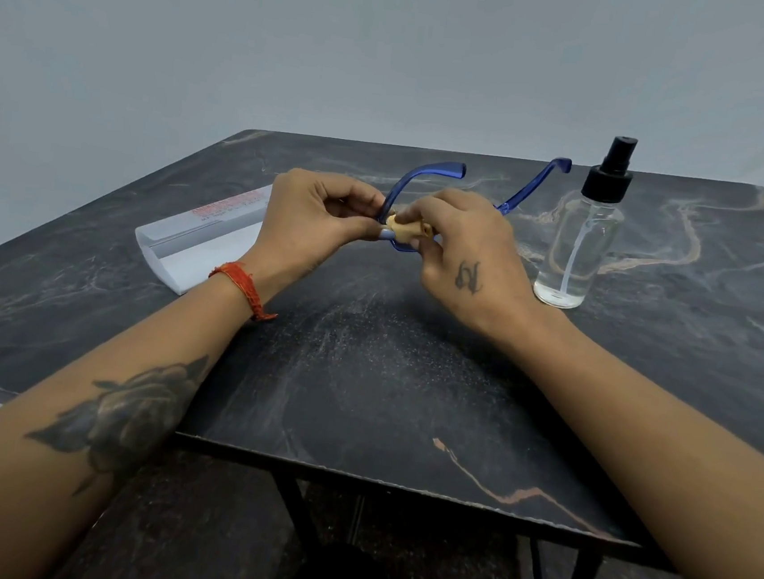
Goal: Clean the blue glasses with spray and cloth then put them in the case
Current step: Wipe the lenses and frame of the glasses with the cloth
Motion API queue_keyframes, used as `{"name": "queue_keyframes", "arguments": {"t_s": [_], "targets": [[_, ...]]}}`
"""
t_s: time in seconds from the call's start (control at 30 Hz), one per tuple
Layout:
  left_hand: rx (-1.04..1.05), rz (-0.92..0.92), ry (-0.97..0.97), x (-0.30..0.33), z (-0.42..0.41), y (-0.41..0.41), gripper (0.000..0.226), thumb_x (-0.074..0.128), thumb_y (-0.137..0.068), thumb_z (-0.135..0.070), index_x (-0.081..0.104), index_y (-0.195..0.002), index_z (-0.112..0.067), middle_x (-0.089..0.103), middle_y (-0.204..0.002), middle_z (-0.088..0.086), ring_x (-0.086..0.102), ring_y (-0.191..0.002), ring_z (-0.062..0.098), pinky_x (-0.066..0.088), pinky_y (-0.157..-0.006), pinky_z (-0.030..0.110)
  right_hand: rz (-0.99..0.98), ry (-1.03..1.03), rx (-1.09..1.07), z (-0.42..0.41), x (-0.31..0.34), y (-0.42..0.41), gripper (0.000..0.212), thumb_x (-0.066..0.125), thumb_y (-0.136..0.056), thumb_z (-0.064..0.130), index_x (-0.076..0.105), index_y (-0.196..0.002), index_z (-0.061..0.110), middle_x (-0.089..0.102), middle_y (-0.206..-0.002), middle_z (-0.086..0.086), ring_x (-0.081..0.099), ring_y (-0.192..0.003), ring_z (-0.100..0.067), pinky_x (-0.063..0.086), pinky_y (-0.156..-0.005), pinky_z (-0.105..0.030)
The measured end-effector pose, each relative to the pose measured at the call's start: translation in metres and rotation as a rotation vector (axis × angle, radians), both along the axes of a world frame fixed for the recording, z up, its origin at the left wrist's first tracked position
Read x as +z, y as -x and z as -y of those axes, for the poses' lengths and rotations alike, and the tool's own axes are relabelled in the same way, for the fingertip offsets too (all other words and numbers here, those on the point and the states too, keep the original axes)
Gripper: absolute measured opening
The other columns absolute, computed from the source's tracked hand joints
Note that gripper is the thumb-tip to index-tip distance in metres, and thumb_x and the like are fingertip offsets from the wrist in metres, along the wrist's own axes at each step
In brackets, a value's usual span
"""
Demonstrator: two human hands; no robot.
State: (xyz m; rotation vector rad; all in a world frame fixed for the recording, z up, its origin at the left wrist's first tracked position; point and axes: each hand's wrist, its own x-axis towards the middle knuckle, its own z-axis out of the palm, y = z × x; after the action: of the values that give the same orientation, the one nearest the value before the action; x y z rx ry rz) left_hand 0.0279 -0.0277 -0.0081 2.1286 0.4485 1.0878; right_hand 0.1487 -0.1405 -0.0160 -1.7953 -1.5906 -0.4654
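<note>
Head view: spray bottle (578, 243) part-filled with clear liquid; white case (198, 243) lies open.

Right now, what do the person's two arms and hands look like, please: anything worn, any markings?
Both forearms are bare, with no sleeves in view. The left wrist wears a red-orange thread band, its ends loose. The left forearm carries a large dark rose tattoo. The back of the right hand has a small dark tattoo like a letter. No rings or watch are visible.
</note>
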Motion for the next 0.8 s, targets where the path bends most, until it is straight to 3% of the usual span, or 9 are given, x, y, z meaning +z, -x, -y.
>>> {"name": "queue_keyframes", "arguments": {"t_s": [0.17, 0.43, 0.67, 0.8], "targets": [[0.013, -0.002, 0.007, -0.0005, -0.0004, -0.0003, 0.027, 0.076, -0.068, 0.003, 0.071, -0.090, -0.010, 0.072, -0.085, 0.005, 0.070, -0.075, 0.013, 0.057, -0.073, 0.025, -0.002, 0.024, -0.043, 0.0036, 0.0030, -0.0002, 0.020, 0.059, -0.072, 0.001, 0.069, -0.087, 0.010, 0.065, -0.086, -0.007, 0.056, -0.083, -0.025, 0.042, -0.067, -0.030], [0.006, 0.009, 0.024, -0.0001, 0.0000, -0.0006, 0.026, 0.078, -0.066, 0.001, 0.072, -0.089, -0.009, 0.072, -0.086, 0.005, 0.070, -0.075, 0.013, 0.057, -0.074, 0.025, 0.012, -0.009, -0.125, 0.0036, 0.0026, 0.0012, 0.022, 0.058, -0.081, 0.005, 0.066, -0.101, 0.008, 0.064, -0.096, -0.011, 0.055, -0.088, -0.030, 0.044, -0.071, -0.035], [0.002, 0.014, 0.029, 0.0013, 0.0025, -0.0002, 0.026, 0.078, -0.066, 0.001, 0.072, -0.091, -0.005, 0.072, -0.087, 0.007, 0.071, -0.076, 0.016, 0.057, -0.073, 0.024, -0.004, -0.044, -0.029, 0.0012, 0.0004, 0.0019, 0.016, 0.059, -0.086, 0.008, 0.065, -0.100, 0.008, 0.066, -0.093, -0.008, 0.055, -0.089, -0.027, 0.032, -0.067, -0.027], [0.002, -0.003, 0.017, 0.0016, 0.0027, -0.0001, 0.026, 0.076, -0.068, 0.003, 0.071, -0.092, -0.005, 0.072, -0.089, 0.008, 0.070, -0.076, 0.015, 0.056, -0.072, 0.022, -0.012, -0.038, 0.002, 0.0013, 0.0013, 0.0012, 0.015, 0.062, -0.082, 0.005, 0.067, -0.096, 0.009, 0.068, -0.090, -0.006, 0.057, -0.086, -0.026, 0.037, -0.067, -0.028]]}}
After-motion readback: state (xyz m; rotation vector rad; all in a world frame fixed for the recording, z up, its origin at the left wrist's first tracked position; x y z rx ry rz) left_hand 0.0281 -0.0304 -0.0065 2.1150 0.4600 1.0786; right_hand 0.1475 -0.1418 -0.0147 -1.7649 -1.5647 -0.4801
